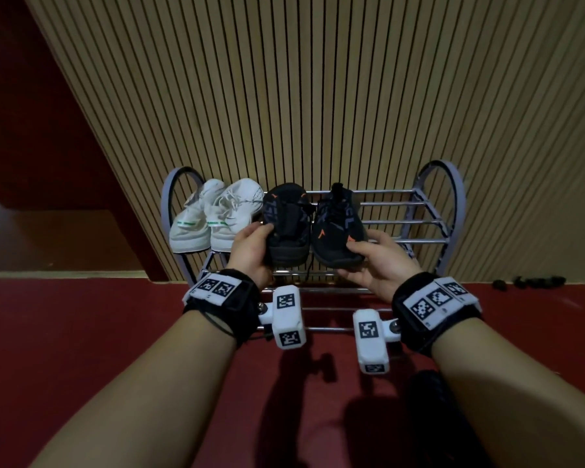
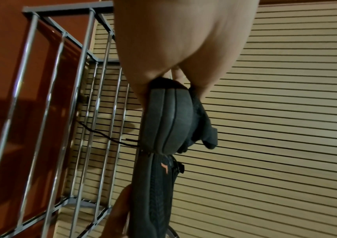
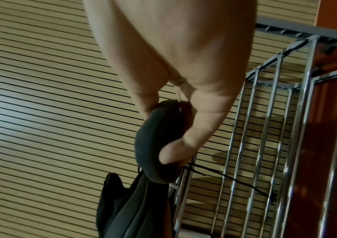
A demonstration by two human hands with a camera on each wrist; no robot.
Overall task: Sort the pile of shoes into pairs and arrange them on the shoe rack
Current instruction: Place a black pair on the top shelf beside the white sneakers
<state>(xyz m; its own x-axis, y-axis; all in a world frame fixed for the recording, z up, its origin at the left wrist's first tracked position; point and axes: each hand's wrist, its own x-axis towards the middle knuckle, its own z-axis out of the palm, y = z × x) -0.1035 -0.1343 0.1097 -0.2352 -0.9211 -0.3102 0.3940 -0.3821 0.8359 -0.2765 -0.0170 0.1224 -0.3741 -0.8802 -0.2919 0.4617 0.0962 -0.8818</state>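
Slatted wood panelling backs a metal shoe rack (image 1: 429, 204) on red floor; white sneakers (image 1: 213, 217) sit paired at its top-left corner; beside them the left hand (image 1: 250, 251) grips one black shoe (image 1: 286, 228) by the heel, the right hand (image 1: 375, 261) its mate (image 1: 338, 231), both over the top shelf's front edge; they look light, soft-topped with firm soles, so the heel is the surest hold; a loose lace may snag the bars.
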